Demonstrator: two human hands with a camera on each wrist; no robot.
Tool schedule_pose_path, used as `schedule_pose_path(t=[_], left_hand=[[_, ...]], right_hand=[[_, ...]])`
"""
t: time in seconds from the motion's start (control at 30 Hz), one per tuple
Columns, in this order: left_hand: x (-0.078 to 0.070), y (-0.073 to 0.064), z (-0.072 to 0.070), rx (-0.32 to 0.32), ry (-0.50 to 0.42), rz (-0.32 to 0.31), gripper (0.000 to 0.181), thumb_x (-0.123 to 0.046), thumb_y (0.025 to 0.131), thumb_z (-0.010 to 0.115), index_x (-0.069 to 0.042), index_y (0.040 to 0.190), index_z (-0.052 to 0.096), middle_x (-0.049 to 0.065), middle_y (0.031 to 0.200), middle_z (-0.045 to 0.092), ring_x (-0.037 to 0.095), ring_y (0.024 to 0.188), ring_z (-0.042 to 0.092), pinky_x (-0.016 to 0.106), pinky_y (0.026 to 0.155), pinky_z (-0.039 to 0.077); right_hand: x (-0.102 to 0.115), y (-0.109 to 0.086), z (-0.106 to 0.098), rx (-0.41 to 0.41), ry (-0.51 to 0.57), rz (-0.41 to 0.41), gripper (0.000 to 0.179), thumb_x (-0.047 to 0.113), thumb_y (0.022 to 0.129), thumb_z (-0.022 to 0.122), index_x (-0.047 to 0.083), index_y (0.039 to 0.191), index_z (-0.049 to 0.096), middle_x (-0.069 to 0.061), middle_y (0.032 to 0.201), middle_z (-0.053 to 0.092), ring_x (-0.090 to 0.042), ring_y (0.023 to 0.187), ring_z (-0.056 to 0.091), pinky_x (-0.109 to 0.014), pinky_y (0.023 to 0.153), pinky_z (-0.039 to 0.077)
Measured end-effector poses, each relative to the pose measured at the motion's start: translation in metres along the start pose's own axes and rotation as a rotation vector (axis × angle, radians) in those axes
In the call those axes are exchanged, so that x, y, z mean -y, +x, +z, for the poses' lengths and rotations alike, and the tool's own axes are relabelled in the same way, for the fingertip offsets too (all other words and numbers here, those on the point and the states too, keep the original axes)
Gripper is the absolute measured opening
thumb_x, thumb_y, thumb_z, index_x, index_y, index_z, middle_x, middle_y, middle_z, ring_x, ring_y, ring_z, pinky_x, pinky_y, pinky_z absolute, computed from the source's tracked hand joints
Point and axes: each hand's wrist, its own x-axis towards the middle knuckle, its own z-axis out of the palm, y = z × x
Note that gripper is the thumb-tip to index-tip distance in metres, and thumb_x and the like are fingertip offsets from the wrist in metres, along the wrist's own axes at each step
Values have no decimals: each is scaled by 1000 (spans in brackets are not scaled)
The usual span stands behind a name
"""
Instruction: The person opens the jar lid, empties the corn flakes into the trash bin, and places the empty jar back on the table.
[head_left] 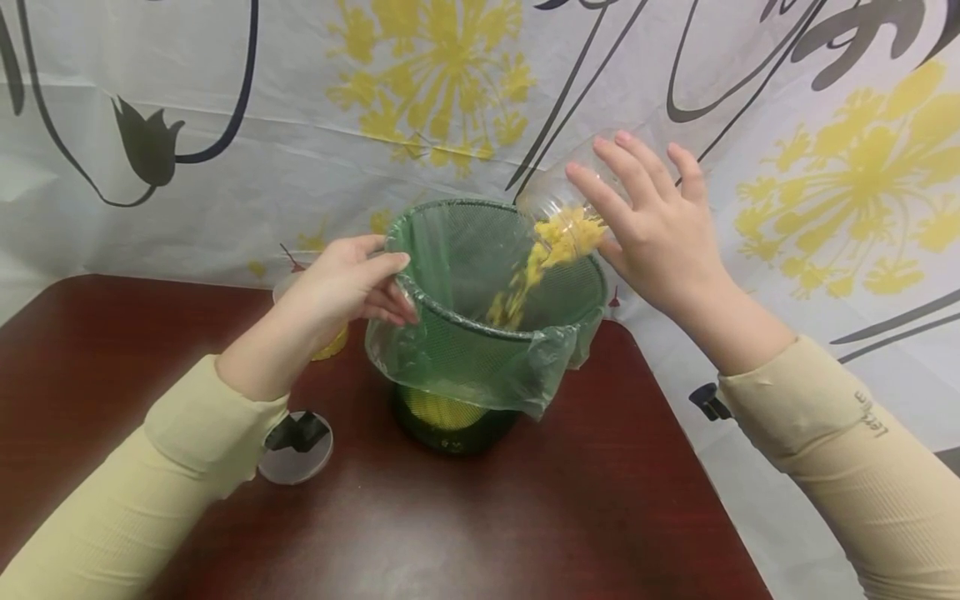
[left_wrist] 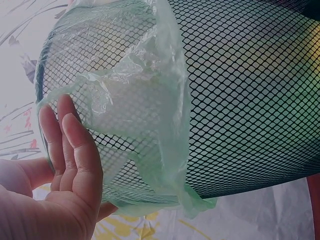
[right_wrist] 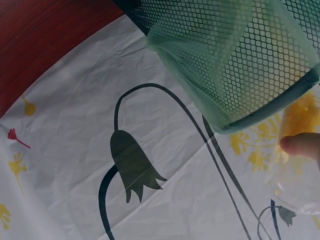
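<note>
A dark mesh wastebasket [head_left: 442, 433] lined with a thin green bag [head_left: 480, 362] stands on the table. My left hand [head_left: 341, 279] grips its rim on the left, thumb over the top edge and fingers along the outside; the left wrist view shows these fingers [left_wrist: 75, 150] against bag and mesh. Over the right side of the opening, my right hand [head_left: 663, 229] holds a clear jar [head_left: 551, 187] tipped mouth-down. Small yellow pieces [head_left: 566, 229] pour from it into the lined basket. In the right wrist view, the thumb [right_wrist: 300, 144] presses the jar's side.
On the dark red table [head_left: 600, 500] lies a round clear lid [head_left: 296, 454] with black shapes across it, beside the left sleeve. Partly hidden behind the left wrist is a container with yellow contents [head_left: 332, 342]. A white patterned cloth [head_left: 285, 167] hangs behind the table.
</note>
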Motion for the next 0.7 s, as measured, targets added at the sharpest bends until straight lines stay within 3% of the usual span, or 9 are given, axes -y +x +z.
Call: schedule_pose_path(t=[0.3,0.7], left_hand=[[-1,-2,1,2,-11,-2,71,-15,103,44,-1,151,-6,6,63,63,21,66,69,36,74,56],[1,0,0,0,-4,-2,70,-15,103,43,-1,151,-6,6,63,63,22,65,69,37,74,56]], right_hand=[[2,2,0,-34,4,-15,77,-9,67,72,17,136,50,-14,141,45,-27,136,34,-55,108,19],[5,4,0,-53,-12,-42,69,-12,74,65,17,135,51,-13,140,46,-27,136,33,-53,111,16]])
